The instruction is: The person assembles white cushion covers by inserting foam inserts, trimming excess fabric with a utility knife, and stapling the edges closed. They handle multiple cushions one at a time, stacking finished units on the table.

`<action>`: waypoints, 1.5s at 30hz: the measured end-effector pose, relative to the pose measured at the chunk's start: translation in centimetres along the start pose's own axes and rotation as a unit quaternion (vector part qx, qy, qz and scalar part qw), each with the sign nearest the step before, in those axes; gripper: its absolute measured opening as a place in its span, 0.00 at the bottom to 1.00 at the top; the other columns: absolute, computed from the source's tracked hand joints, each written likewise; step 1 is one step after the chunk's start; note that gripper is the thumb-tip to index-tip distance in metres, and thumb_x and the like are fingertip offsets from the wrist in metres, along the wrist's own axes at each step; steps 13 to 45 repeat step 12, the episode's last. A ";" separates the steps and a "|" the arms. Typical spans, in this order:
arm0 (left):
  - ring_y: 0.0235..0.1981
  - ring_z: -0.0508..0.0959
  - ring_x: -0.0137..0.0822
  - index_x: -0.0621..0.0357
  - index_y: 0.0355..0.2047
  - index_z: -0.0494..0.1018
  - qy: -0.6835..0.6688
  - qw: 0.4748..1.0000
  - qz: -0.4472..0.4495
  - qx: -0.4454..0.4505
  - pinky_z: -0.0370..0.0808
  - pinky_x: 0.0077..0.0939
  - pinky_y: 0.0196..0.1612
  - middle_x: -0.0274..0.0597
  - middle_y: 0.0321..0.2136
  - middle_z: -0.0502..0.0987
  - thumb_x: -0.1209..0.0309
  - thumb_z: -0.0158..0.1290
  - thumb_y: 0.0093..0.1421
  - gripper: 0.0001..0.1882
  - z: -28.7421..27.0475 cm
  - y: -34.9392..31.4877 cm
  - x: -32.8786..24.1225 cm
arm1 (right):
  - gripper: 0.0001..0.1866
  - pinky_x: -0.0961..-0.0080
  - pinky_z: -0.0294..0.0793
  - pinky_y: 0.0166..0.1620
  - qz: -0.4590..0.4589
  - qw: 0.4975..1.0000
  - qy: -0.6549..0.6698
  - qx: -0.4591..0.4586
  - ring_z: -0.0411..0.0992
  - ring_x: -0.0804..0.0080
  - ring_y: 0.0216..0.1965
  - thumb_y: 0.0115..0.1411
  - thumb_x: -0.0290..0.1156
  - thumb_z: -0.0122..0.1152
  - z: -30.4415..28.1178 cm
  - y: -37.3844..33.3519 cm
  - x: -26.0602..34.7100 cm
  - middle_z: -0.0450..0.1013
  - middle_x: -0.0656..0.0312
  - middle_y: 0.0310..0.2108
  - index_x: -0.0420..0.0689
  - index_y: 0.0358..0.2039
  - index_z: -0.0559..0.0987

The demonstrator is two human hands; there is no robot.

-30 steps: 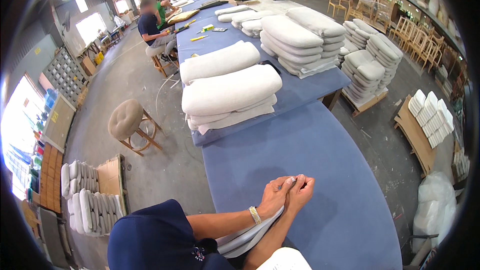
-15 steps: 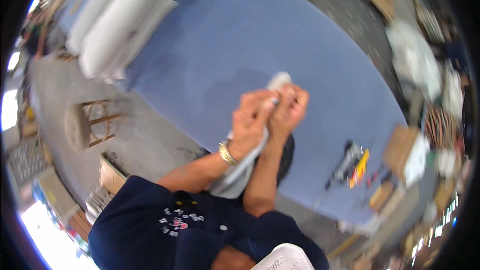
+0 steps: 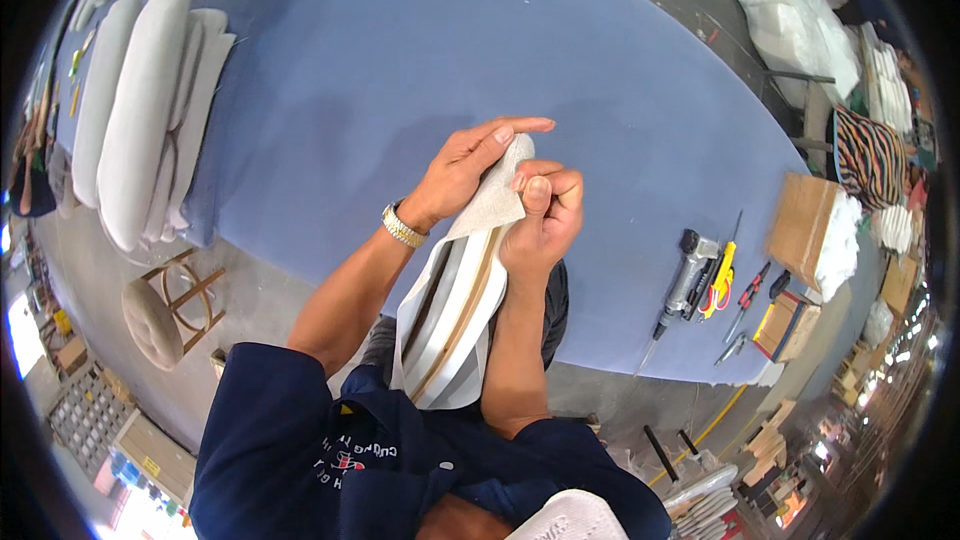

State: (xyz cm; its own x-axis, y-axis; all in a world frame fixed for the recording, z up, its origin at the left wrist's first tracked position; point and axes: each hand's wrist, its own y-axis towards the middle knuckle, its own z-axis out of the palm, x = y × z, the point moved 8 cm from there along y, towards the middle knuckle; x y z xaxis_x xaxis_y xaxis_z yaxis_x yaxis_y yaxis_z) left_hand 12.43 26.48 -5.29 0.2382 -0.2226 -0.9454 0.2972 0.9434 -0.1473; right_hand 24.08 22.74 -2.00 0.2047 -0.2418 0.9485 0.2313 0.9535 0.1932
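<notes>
Upright in front of my chest stands a long padded panel, with a brown wooden strip along its edge between white layers. Pale fabric wraps its far end and hangs loose down the sides. My left hand holds that end from the left, thumb on the fabric and fingers stretched out along the far side. On the right, my right hand is closed with the fabric's edge pinched between thumb and curled fingers. Its palm is hidden. The panel's near end is against my dark shirt.
A blue-covered table spreads ahead. Long white padded pieces are stacked at its left. To the right lie a grey power tool, yellow scissors, a red screwdriver, a small wooden box and a cardboard box. A stool stands left.
My hands, pressed together half a second ago, are now apart, the left farther left with straightened fingers. The panel's wooden edge has come into view between my forearms. My view has shifted.
</notes>
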 end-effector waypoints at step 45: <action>0.66 0.66 0.41 0.53 0.72 0.60 0.125 0.991 0.036 0.035 0.62 0.37 0.68 0.47 0.67 0.67 0.59 0.46 0.74 0.29 3.9 1.5 0.8 | 0.14 0.78 0.71 0.42 -0.009 0.992 0.078 -0.095 0.69 0.78 0.34 0.71 0.37 0.60 -5.1 0.6 -0.9 0.75 0.57 0.35 0.44 0.34 0.68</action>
